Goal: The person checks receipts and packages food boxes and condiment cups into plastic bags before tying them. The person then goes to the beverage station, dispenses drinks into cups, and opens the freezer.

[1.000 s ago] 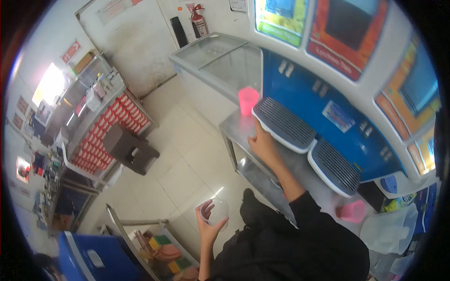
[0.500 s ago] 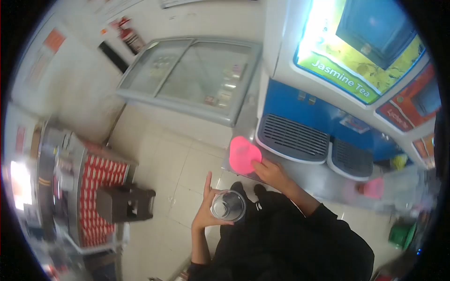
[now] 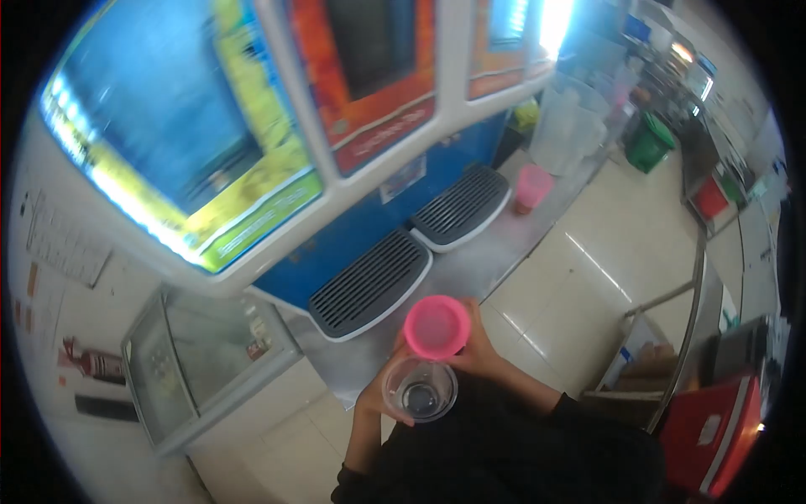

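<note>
My left hand (image 3: 379,395) is wrapped round a clear plastic cup (image 3: 421,395), its open mouth facing up at me. Just beyond it, a round pink plastic cup (image 3: 437,328) is gripped by my right hand (image 3: 480,351). The two cups are close together, their rims seeming to overlap from this angle; I cannot tell whether they touch. Both are over the front edge of the metal counter (image 3: 340,365). What the pink cup contains is unclear.
A drink dispenser (image 3: 336,181) stands on the counter with two grey drip trays (image 3: 374,286) in front. Further right are another pink cup (image 3: 533,186) and clear containers (image 3: 571,126). A glass-topped freezer (image 3: 210,361) is at left, a red box (image 3: 705,433) at right.
My view has swung right along the counter. The pink cup and the clear cup, apart before, are now brought close together. My hands still hold them.
</note>
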### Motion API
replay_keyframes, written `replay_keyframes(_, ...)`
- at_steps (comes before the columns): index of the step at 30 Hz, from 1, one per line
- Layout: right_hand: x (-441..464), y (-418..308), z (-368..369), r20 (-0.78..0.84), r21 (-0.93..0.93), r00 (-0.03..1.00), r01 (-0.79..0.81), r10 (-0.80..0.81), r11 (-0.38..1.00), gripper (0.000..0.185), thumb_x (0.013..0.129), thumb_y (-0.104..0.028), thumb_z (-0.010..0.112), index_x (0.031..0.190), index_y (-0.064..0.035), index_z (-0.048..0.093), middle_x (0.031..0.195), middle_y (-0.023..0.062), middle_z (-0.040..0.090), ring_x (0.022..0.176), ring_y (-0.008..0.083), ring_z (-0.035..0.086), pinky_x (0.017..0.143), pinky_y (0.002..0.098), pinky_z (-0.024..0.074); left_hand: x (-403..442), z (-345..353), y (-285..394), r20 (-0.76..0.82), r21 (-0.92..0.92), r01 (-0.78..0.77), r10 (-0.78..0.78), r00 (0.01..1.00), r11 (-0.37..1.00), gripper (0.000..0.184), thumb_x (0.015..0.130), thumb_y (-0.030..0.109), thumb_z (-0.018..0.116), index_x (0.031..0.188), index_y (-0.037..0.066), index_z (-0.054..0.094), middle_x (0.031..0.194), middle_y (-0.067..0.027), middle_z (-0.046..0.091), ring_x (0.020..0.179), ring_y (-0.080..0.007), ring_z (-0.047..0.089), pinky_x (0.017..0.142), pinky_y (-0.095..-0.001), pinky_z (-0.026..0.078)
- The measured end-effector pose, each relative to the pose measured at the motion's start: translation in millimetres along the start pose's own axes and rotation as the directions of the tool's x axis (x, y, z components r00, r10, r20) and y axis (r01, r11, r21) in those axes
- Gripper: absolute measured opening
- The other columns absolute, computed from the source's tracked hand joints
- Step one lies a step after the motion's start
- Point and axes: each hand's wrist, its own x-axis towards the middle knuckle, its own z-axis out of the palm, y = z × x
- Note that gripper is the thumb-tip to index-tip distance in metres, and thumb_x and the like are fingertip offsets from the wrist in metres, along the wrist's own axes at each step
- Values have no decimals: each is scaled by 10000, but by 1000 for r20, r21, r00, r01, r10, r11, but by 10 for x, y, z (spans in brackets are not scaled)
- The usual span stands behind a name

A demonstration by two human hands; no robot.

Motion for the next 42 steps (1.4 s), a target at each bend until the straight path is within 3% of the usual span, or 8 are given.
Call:
replay_keyframes(6, 91, 206, -745, -33, 3, 991, -133, 133, 991, 798, 564, -220, 803, 1220, -33, 389, 1122, 148, 504, 1050, 291, 518, 823, 376, 444, 510, 92, -270, 99, -115, 21, -9, 995, 993, 1127, 359, 526, 843, 1303, 107, 390, 1480, -174, -42, 1371, -308, -8, 1072, -474, 123)
replay_keyframes(9, 512, 429, -1151, -355, -589, 934, -189, -41, 786, 786, 539, -243, 791, 1195, -28, 416, 1016, 134, 559, 942, 303, 573, 797, 371, 457, 725, 136, -319, 21, -127, -20, 23, 1000, 992, 1126, 360, 544, 834, 1300, 109, 393, 1481, -174, -41, 1371, -305, -14, 1069, -480, 119)
replay_keyframes(12, 1130, 545, -1416, -264, -644, 956, -273, 127, 715, 644, 620, -223, 718, 1183, -54, 455, 1060, 126, 540, 1018, 288, 531, 845, 430, 423, 779, 116, -396, -128, -91, -3, -9, 992, 996, 1044, 411, 620, 782, 1249, 111, 424, 1488, -156, -6, 1374, -281, -2, 1061, -469, 142)
replay_keyframes(14, 1464, 827, -1373, -53, -978, 968, 0, -247, 210, 462, 717, -183, 601, 1159, -92, 501, 1100, 93, 523, 1105, 239, 472, 913, 487, 357, 749, 128, -464, -193, -66, 7, -20, 981, 998, 1010, 425, 657, 755, 1216, 112, 442, 1490, -149, 13, 1376, -268, 6, 1056, -463, 153)
replay_keyframes(21, 1751, 1213, -1192, 300, -935, 885, 346, -356, 72, 349, 774, -166, 497, 1119, -119, 533, 1143, 61, 499, 1149, 214, 429, 958, 506, 304, 652, 48, -565, -245, -3, -44, 42, 969, 999, 973, 383, 484, 859, 1193, 138, 449, 1477, -179, 16, 1370, -317, -35, 1052, -542, 58)
replay_keyframes(31, 1642, 1228, -1323, 130, -934, 974, 184, -188, 307, 444, 707, -204, 617, 1119, -83, 505, 1097, 98, 525, 1078, 253, 489, 935, 492, 328, 748, 62, -402, -391, 98, 32, 9, 920, 995, 1000, 358, 602, 826, 1153, 139, 433, 1466, -152, 138, 1365, -290, 68, 1049, -477, 188)
replay_keyframes(36, 1726, 574, -1428, -313, -355, 947, -183, 68, 917, 662, 575, -336, 782, 1085, -36, 485, 1027, 158, 564, 917, 339, 563, 768, 397, 453, 684, -34, -454, -344, 206, 6, 66, 937, 979, 990, 356, 579, 837, 1154, 153, 433, 1460, -153, 154, 1364, -292, 78, 1045, -478, 192)
replay_keyframes(42, 2003, 506, -1065, -412, -325, 906, -43, -100, 945, 661, 608, -344, 759, 1088, -9, 452, 1010, 176, 546, 870, 368, 572, 709, 412, 474, 665, 47, -404, -456, 90, 19, 24, 889, 996, 995, 317, 567, 847, 1136, 166, 449, 1457, -149, 165, 1360, -299, 99, 1027, -485, 213)
